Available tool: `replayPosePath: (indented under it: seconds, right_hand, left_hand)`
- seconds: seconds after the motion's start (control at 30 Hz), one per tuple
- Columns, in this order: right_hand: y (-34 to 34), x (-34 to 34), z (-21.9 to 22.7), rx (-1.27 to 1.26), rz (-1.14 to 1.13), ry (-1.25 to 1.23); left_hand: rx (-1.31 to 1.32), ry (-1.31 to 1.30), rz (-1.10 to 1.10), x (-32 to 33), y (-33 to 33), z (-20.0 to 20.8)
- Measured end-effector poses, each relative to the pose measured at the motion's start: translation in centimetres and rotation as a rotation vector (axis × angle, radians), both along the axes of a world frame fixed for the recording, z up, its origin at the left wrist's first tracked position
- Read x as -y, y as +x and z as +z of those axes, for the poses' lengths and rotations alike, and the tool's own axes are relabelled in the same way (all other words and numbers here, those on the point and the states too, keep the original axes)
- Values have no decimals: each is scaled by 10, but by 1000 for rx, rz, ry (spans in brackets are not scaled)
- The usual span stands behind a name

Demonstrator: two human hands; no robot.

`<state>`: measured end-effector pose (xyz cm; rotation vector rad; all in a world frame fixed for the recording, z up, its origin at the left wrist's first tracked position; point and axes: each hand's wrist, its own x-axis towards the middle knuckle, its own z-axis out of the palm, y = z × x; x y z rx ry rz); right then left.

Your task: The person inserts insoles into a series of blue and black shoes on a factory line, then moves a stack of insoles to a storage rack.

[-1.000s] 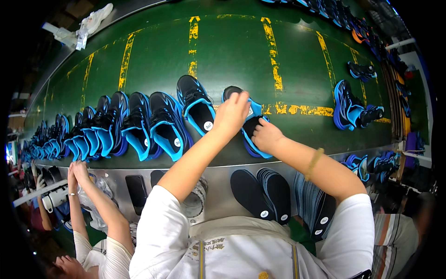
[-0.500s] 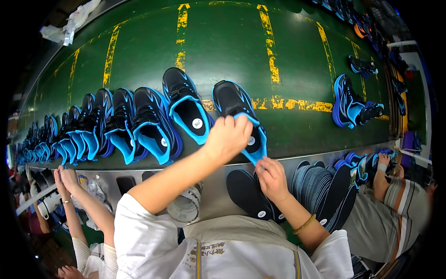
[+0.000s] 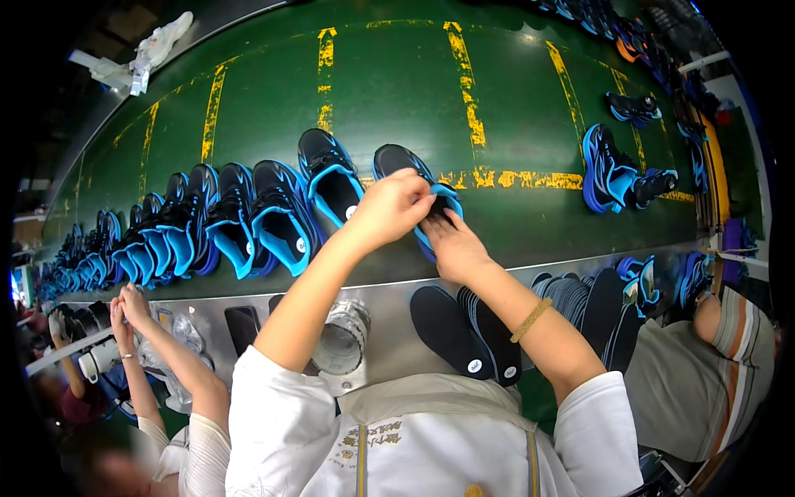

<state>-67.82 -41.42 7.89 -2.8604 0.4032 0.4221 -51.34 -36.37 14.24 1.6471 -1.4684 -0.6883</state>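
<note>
A black and blue sneaker (image 3: 396, 157) sits on the green table in front of me, toe pointing away. My left hand (image 3: 385, 213) is closed on its tongue or upper collar, thumb and fingers pinched together. My right hand (image 3: 455, 248) reaches into the shoe's opening with fingers stretched out; the fingertips are partly hidden inside. The shoe's heel is mostly covered by this hand. Just left stands another matching sneaker (image 3: 321, 151), its opening toward me and a round white sticker on the insole.
A long row of similar sneakers (image 3: 277, 186) runs off left. Black insoles (image 3: 447, 327) lie on the metal ledge (image 3: 389, 311), beside a larger stack (image 3: 571, 290). A clear round container (image 3: 341, 335) and a phone (image 3: 242, 327) are left. More shoes (image 3: 604, 170) stand right; co-workers sit either side.
My right hand has moved from the shoe's heel edge into its opening, fingers now extended. The left hand keeps hold near the tongue. The view has shifted slightly.
</note>
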Motion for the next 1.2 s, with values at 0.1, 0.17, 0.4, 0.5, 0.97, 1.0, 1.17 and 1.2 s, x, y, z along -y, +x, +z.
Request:
replayPosePath:
  seconds: [0.1,0.17,0.4,0.5,0.97,1.0,1.17,1.2]
  right_hand:
    - [-13,-4,8,231,-101,66]
    - [-15,-23,24,365,-145,51]
    - [-39,-52,34,438,-391,-101]
    - [-54,-40,22,492,-382,45]
    - [-117,-86,109,774,-508,280]
    - [-133,-96,119,777,-582,300]
    - [-198,-99,152,841,-629,-1]
    - [-207,-78,154,839,-603,-145]
  left_hand:
    - [-272,-76,194,-42,-7,26]
    - [-46,-207,173,-60,-24,22]
    - [1032,147,141,6,-31,-46]
    - [758,200,62,22,-14,-50]
    - [-685,-175,411,-106,-28,37]
    - [-727,-318,362,-134,-34,31]
    - [53,36,572,-203,-90,18]
    - [246,52,512,-210,-91,10]
